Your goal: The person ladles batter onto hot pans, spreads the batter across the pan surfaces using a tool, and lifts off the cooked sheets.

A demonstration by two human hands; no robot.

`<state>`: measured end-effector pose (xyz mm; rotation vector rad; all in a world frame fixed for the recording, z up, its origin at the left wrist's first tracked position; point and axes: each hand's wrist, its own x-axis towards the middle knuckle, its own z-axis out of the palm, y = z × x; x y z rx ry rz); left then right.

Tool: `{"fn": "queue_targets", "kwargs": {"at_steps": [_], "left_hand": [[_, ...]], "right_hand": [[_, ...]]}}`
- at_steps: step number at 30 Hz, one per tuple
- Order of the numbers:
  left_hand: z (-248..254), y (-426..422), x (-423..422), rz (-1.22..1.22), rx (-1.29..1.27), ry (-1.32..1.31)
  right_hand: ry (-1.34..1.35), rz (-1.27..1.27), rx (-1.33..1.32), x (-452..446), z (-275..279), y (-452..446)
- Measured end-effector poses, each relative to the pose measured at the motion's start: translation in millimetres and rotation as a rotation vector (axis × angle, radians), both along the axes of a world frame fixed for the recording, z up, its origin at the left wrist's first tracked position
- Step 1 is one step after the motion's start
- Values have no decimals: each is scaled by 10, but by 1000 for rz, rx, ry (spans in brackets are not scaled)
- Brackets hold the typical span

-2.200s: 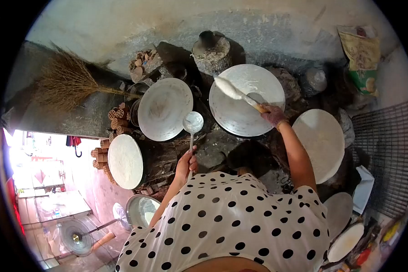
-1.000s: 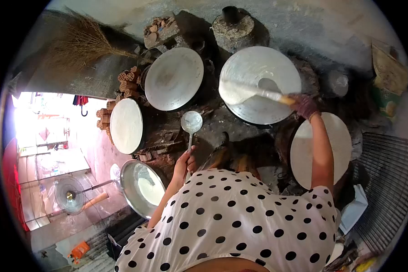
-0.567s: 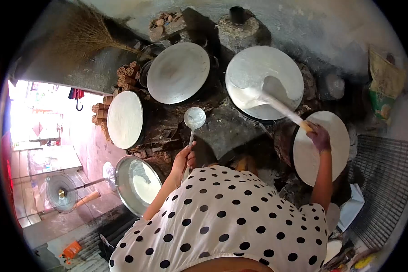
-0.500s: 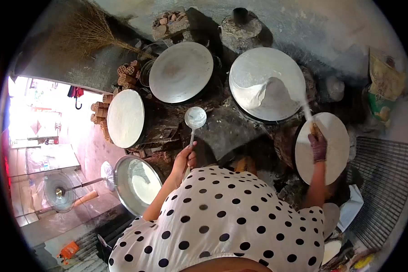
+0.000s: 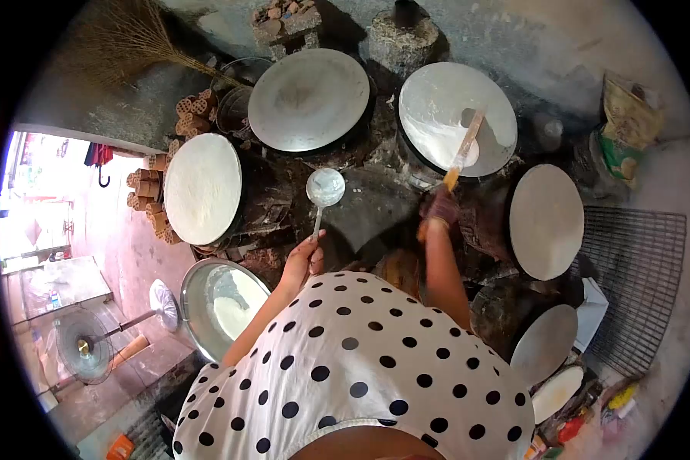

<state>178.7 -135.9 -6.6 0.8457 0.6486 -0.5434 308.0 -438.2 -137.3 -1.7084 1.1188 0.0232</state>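
My left hand [image 5: 304, 262] is closed around the handle of a metal ladle [image 5: 326, 187], whose bowl has a whitish coating. In my right hand [image 5: 440, 208], which wears a dark glove, is a long flat wooden spatula [image 5: 468, 144] with a yellowish grip. Its blade lies over the round griddle [image 5: 456, 75] at back right. White batter [image 5: 431, 144] covers part of that griddle's near side, with a greyer patch beside it. To the left of my left arm stands a metal basin [image 5: 195, 307] containing white batter [image 5: 234, 314].
Other round griddles surround me: a bare-looking one [image 5: 308, 100] at back middle, white-covered ones at left [image 5: 202, 188] and right [image 5: 547, 222]. Honeycomb briquettes [image 5: 152, 188], a broom [image 5: 169, 55], a fan [image 5: 84, 346] and a wire rack [image 5: 636, 284] stand around.
My right hand has moved left, from over the right griddle to in front of the back right one, bringing the spatula across it. The batter patch there changed shape. My left hand keeps the ladle.
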Motion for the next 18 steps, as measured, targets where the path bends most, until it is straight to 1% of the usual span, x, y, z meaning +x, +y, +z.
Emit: {"fn": "queue_targets", "kwargs": {"at_steps": [2, 3, 4, 6, 7, 8, 10, 12, 13, 14, 15, 16, 17, 18], "left_hand": [[-10, 77, -21, 2, -11, 18], [5, 121, -36, 6, -15, 39], [-44, 172, -39, -34, 40, -18], [-32, 247, -58, -37, 31, -37], [-39, 262, -50, -40, 8, -56], [-53, 288, -38, -44, -11, -39], [-52, 276, -22, -18, -40, -30], [-18, 221, 22, -14, -49, -33], [3, 188, 47, -34, -1, -17], [12, 153, 71, -53, 48, -2], [9, 119, 88, -55, 41, -5], [10, 79, 96, -63, 29, -23], [11, 38, 110, -76, 20, -39], [38, -27, 129, -74, 20, -11]], "right_hand": [[49, 98, -137, 244, -54, 363], [19, 172, -158, 406, -351, 510], [10, 169, -151, 429, -356, 553], [-22, 278, -49, 352, -408, 596], [-21, 265, -51, 261, -553, 501], [-79, 154, 71, 117, -887, 287], [-176, 9, 184, -205, -881, -64], [-106, -64, 196, -518, -424, -323], [-112, -66, 185, -567, -228, -404], [-3, -105, 245, -595, -48, -472], [107, -147, 308, -612, 43, -551], [-102, -20, 143, -573, -804, -717], [-98, -121, 322, -542, 304, -252], [-70, -45, 305, -414, 112, -67]]}}
